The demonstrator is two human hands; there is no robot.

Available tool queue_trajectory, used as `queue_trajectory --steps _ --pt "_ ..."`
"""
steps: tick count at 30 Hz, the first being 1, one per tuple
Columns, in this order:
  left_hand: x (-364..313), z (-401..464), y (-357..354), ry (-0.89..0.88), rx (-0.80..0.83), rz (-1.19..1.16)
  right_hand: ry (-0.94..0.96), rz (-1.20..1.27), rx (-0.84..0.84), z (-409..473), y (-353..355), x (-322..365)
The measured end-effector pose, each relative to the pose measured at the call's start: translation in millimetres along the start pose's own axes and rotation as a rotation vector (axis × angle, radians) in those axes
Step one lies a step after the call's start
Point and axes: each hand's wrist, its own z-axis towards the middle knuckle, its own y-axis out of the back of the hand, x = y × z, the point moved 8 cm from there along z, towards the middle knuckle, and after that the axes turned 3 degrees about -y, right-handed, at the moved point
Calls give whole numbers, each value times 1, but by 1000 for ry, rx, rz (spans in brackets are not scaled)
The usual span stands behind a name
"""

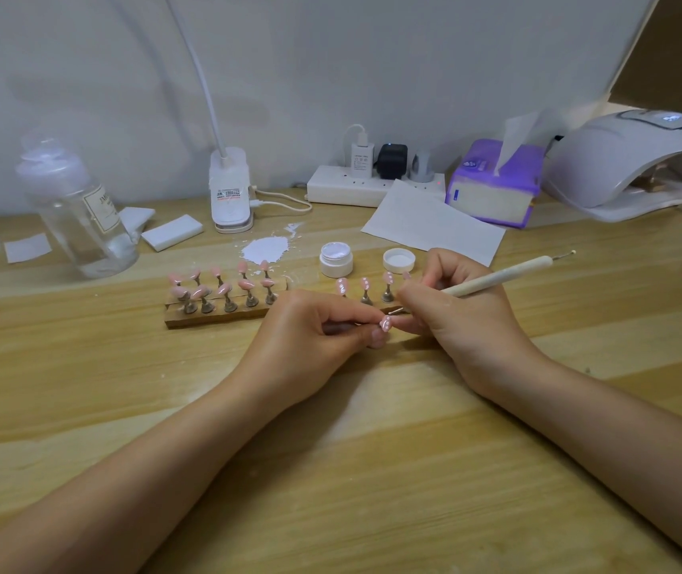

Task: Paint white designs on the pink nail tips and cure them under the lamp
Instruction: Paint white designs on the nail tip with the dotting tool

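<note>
L hand (314,329): pinches pink nail tip (385,323) w/ white dots
R hand (451,308): grips dotting tool (501,276), point at tip
Bench (372,449): under both

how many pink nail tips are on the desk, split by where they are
pink tips on the left wooden stand: 10
right row of tips, by the white jar: 4
held tip in the left hand: 1
total: 15
</note>
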Motion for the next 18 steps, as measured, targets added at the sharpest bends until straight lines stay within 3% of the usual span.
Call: queue_trajectory --steps 18 --pt "0 0 -1 7 10 -16 17 -27 28 -1 -2 2"
